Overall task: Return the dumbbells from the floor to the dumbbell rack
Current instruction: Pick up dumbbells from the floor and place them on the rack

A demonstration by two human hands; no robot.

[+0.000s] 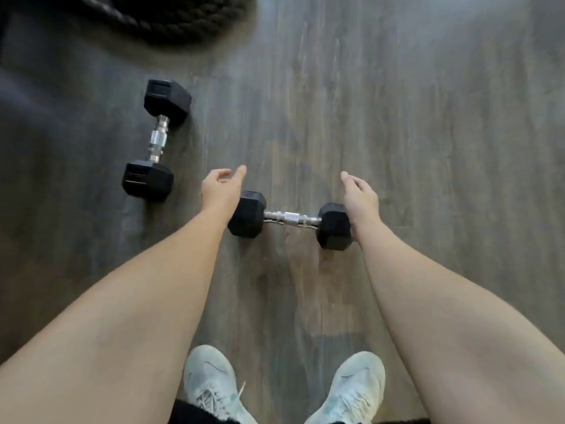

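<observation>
While both arms are stretched forward and down over a grey wood-grain floor [428,117], two black hex-ended dumbbells with chrome handles are seen lying on it, well apart from each other. The nearer dumbbell [290,219] lies just ahead of a pair of pale sneakers [214,390], its long axis running almost straight across the view, left to right, with the right-hand end sitting slightly lower in the picture. The left hand [221,186] is held over the left head of this dumbbell and the right hand [360,197] over the right head; both are shown loosely spread, fingers relaxed and slightly curled, with nothing gripped, and whether either wrist touches the rubber cannot be told. The farther dumbbell [156,139] is placed off to the left and further out, its long axis turned nearly at right angles to the first, running away from the person with the far end tipped a little to the right. A coil of thick black rope [183,19] is seen at the top edge, beyond the farther dumbbell. Bare floor is left open between the two dumbbells, ahead of the hands, and across the whole right side of the view.
</observation>
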